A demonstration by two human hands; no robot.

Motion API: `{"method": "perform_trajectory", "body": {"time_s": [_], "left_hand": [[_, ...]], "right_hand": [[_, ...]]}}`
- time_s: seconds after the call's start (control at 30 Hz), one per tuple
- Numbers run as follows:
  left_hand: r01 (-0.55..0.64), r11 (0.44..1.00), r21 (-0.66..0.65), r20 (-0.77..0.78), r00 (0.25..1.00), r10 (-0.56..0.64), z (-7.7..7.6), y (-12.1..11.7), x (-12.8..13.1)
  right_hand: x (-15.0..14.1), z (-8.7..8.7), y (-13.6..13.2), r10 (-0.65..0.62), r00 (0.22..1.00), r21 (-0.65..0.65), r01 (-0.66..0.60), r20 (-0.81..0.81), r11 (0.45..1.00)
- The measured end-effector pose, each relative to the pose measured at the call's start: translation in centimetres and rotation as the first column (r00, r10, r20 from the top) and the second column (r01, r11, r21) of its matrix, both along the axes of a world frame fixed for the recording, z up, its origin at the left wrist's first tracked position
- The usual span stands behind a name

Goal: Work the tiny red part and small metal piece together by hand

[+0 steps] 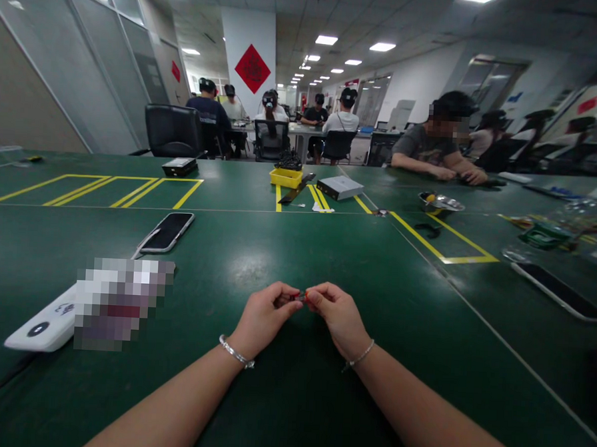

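Note:
My left hand (263,315) and my right hand (341,318) meet just above the green table, fingertips almost touching. Between them is a small red and dark piece (302,297), too small for me to tell its kind. The thumb and fingers of my left hand pinch its left end, and those of my right hand pinch its right end, where more red shows. Most of the piece is hidden by the fingertips. A silver bracelet circles each wrist.
To the left lie a phone (168,232) and a white device (43,327) with a cable. Farther back are a yellow bin (285,177), a grey box (340,187) and a metal bowl (444,203). Another phone (558,290) lies right. A person (433,140) sits across the table.

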State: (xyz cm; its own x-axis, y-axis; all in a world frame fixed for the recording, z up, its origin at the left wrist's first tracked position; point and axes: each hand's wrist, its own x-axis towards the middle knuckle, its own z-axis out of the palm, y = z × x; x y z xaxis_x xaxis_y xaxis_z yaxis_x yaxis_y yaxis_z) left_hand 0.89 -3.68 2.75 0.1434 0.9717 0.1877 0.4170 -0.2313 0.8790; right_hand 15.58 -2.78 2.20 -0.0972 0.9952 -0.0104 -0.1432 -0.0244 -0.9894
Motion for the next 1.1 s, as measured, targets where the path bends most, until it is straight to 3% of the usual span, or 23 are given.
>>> {"method": "perform_trajectory", "body": {"time_s": [0.27,0.47,0.63,0.97,1.1], "left_hand": [[-0.005,0.988,0.156,-0.100,0.995,0.021,-0.2,0.0,-0.3],[-0.063,0.962,0.266,-0.132,0.986,0.101,0.3,-0.1,-0.4],[-0.087,0.948,0.307,-0.166,0.976,0.143,0.4,-0.2,-0.4],[0.011,0.931,0.365,-0.256,0.963,0.089,0.2,-0.5,-0.6],[0.013,0.925,0.381,-0.301,0.947,0.111,0.2,-0.5,-0.4]], "right_hand": [[-1.0,-0.1,-0.3,-0.098,0.995,0.008,0.098,0.036,0.995],[-1.6,0.1,-1.3,-0.074,0.986,-0.135,0.054,-0.150,0.989],[-1.8,0.3,-1.8,-0.053,0.984,-0.168,0.024,-0.170,0.985],[-1.5,0.6,-1.7,0.024,0.954,-0.185,-0.083,-0.299,0.979],[-1.6,0.6,-1.6,0.011,0.957,-0.203,-0.072,-0.289,0.977]]}}
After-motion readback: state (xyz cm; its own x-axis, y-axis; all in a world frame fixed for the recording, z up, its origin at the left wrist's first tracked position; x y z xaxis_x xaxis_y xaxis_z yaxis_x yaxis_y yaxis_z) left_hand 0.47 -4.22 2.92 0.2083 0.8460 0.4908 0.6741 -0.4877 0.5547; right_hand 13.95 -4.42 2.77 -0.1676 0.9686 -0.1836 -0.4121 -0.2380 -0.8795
